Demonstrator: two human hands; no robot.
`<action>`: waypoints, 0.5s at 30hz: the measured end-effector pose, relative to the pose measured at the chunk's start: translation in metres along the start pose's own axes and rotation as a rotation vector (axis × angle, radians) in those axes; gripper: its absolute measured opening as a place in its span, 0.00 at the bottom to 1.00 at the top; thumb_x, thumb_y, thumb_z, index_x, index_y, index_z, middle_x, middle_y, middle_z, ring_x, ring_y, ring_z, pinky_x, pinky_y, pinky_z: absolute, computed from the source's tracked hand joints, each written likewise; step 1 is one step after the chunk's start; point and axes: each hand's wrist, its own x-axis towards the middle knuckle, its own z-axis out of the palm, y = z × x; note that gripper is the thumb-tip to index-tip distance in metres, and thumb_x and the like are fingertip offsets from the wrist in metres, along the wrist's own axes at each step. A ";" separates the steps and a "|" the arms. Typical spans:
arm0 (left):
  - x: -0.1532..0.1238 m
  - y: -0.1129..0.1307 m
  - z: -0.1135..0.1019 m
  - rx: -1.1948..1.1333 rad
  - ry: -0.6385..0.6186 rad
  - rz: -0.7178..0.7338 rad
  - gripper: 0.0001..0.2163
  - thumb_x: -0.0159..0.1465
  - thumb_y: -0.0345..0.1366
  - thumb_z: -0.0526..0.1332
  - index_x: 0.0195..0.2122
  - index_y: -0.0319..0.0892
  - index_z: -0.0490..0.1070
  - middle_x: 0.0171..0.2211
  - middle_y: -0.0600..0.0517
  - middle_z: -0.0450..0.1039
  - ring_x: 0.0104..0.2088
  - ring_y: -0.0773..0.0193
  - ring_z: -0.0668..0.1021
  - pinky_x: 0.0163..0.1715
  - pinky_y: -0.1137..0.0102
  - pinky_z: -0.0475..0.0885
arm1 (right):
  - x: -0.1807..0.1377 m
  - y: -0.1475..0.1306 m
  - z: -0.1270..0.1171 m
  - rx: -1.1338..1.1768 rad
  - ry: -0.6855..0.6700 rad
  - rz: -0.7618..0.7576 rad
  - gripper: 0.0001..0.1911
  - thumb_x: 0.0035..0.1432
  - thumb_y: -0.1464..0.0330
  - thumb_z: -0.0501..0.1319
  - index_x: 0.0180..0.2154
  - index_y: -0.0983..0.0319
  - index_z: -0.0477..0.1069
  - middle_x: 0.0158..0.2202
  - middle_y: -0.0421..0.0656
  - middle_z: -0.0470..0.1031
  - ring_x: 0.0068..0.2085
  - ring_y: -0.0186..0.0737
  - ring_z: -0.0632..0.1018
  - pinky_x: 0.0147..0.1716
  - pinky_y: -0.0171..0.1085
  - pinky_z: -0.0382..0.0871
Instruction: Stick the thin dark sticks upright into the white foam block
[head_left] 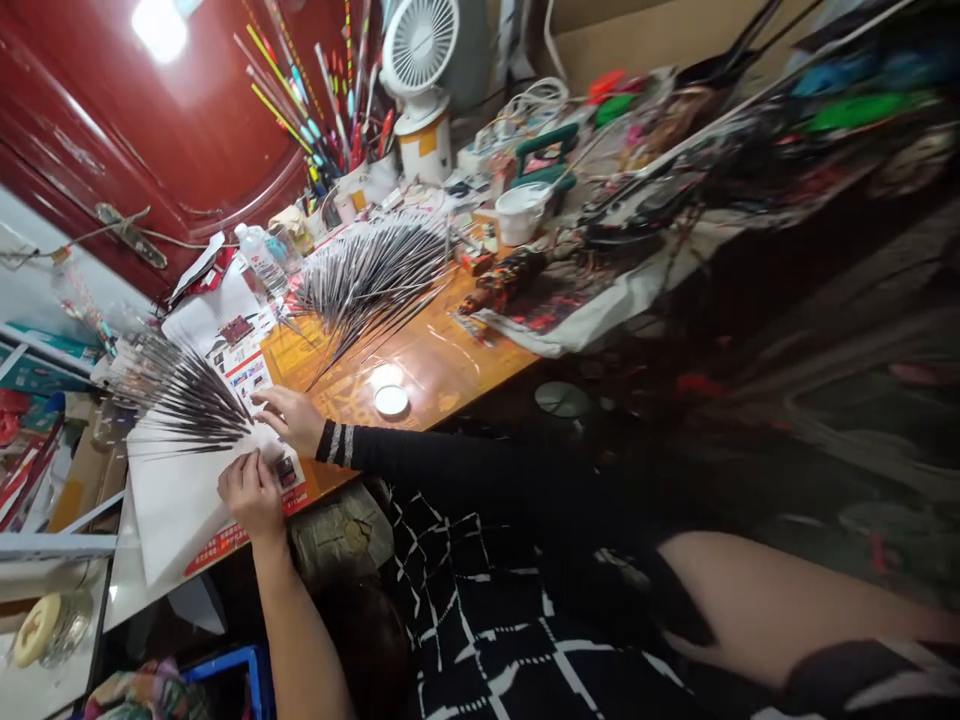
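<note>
My right hand point(289, 420), in a black sleeve with a striped cuff, lies with its fingers stretched flat on a white sheet point(169, 505). It rests where a fan of thin dark rods point(187, 400) comes together. My left hand point(251, 495), on a bare forearm, sits just below it on the same sheet. Its fingers are curled under, and what they hold is hidden. A small dark block point(286, 470) lies between the two hands. A second, larger fan of dark rods point(371, 275) is spread on the orange table point(442, 365) further back.
A small white round lid point(391, 400) lies on the table near my right arm. Further back stand a plastic bottle point(259, 258), a cup of colourful thin sticks point(330, 120), a white fan point(420, 60), a white tub point(521, 212) and cluttered tools. A red door point(112, 130) stands behind.
</note>
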 end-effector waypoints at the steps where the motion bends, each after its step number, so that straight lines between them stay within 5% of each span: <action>1: 0.000 0.001 -0.001 0.001 0.017 0.008 0.11 0.68 0.35 0.57 0.44 0.40 0.77 0.41 0.41 0.77 0.46 0.54 0.76 0.51 0.57 0.68 | -0.002 -0.006 -0.010 0.014 -0.020 -0.009 0.11 0.65 0.70 0.60 0.47 0.68 0.73 0.46 0.51 0.77 0.43 0.37 0.77 0.48 0.37 0.72; 5: 0.000 0.020 -0.005 -0.035 0.074 0.117 0.10 0.67 0.32 0.59 0.46 0.41 0.76 0.41 0.42 0.77 0.45 0.54 0.76 0.50 0.56 0.68 | 0.002 -0.009 -0.066 0.103 -0.109 -0.107 0.08 0.65 0.68 0.60 0.43 0.65 0.75 0.41 0.47 0.79 0.42 0.38 0.78 0.47 0.37 0.74; 8: 0.011 0.052 0.002 -0.179 0.045 0.222 0.11 0.66 0.29 0.60 0.47 0.42 0.75 0.41 0.44 0.77 0.43 0.57 0.76 0.47 0.59 0.71 | 0.021 0.014 -0.116 0.108 -0.027 -0.085 0.07 0.63 0.68 0.59 0.36 0.59 0.76 0.38 0.44 0.79 0.44 0.41 0.79 0.50 0.39 0.74; 15: 0.097 0.137 0.050 -0.465 -0.187 0.341 0.09 0.68 0.31 0.56 0.46 0.43 0.75 0.39 0.48 0.76 0.41 0.62 0.76 0.43 0.66 0.73 | 0.055 0.059 -0.181 0.202 0.213 0.117 0.09 0.55 0.71 0.57 0.27 0.55 0.73 0.33 0.42 0.79 0.50 0.38 0.78 0.54 0.33 0.73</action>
